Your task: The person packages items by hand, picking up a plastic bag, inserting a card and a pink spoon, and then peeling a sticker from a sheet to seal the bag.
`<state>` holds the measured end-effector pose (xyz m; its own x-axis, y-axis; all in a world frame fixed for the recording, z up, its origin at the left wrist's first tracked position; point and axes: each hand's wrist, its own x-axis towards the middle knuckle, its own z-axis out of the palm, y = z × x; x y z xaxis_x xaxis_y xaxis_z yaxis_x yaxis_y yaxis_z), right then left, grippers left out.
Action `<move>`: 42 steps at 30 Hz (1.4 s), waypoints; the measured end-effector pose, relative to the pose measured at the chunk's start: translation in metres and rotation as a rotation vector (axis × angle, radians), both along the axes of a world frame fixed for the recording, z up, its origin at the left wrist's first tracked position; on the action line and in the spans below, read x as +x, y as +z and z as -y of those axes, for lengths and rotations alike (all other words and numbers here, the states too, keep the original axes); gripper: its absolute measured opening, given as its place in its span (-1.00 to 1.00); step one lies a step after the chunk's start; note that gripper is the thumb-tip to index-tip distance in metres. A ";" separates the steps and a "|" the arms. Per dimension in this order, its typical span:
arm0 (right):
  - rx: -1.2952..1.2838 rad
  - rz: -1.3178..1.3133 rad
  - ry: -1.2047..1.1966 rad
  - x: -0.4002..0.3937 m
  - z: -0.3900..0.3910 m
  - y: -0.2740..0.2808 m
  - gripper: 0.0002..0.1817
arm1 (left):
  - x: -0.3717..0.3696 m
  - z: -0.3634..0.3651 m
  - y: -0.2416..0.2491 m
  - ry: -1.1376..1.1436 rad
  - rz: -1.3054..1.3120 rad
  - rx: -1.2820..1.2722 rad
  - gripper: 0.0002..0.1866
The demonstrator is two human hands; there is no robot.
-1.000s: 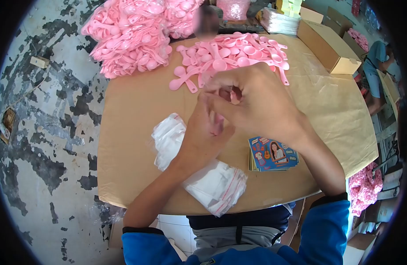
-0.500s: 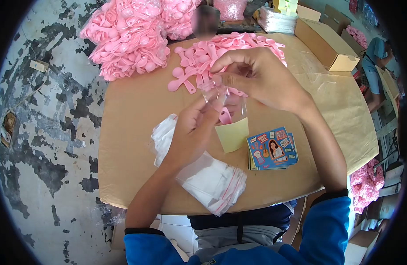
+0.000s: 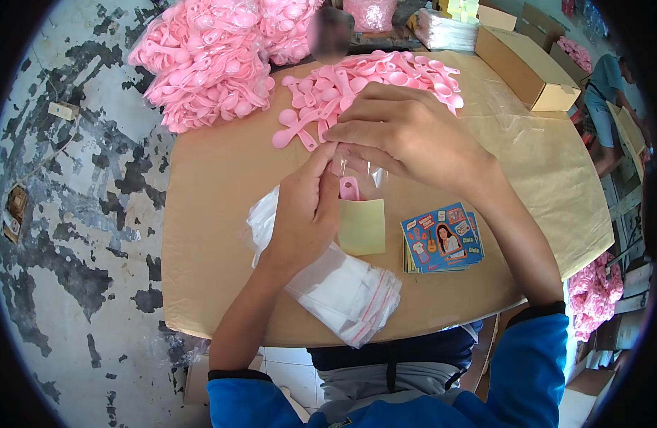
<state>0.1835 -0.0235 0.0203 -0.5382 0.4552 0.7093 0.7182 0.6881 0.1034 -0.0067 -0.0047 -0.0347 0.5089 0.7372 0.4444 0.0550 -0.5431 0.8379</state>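
A clear plastic bag (image 3: 375,178) hangs from my two hands over the middle of the table. In it are a pink spoon (image 3: 349,189), its handle end with a hole showing, and a pale yellow card (image 3: 362,228). My left hand (image 3: 307,210) grips the bag's left edge between thumb and fingers. At the top edge my right hand (image 3: 410,139) is closed in a pinch, its fingertips meeting the left hand's. Below my left hand lies a stack of empty clear bags (image 3: 346,296). Right of the held bag is a pile of blue printed cards (image 3: 442,239).
Loose pink spoons (image 3: 371,75) are heaped at the table's far side. Big clear sacks of pink spoons (image 3: 203,64) stand at the back left. A cardboard box (image 3: 528,68) sits at the far right corner; beyond it is another person (image 3: 606,100).
My hands have come together at the bag's top, the right hand moving slightly down. The bag with the spoon and card has shifted a little left and hangs straighter.
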 end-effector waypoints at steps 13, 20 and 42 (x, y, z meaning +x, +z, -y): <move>-0.119 -0.027 0.022 -0.001 0.003 0.004 -0.78 | 0.000 0.009 0.010 -0.005 -0.137 0.114 -0.80; -0.458 -0.801 0.121 0.006 -0.001 0.007 -0.81 | 0.005 0.013 0.010 -0.123 0.121 -0.187 -0.68; -0.731 -0.940 -0.318 0.210 0.074 0.004 -0.57 | -0.001 -0.010 0.001 -0.163 0.063 -0.535 -0.66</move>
<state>0.3940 -0.0975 0.0241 0.2514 0.9250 0.2849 0.4519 0.1481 -0.8797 -0.0078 0.0056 -0.0335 0.6198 0.7822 0.0633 -0.0528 -0.0389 0.9978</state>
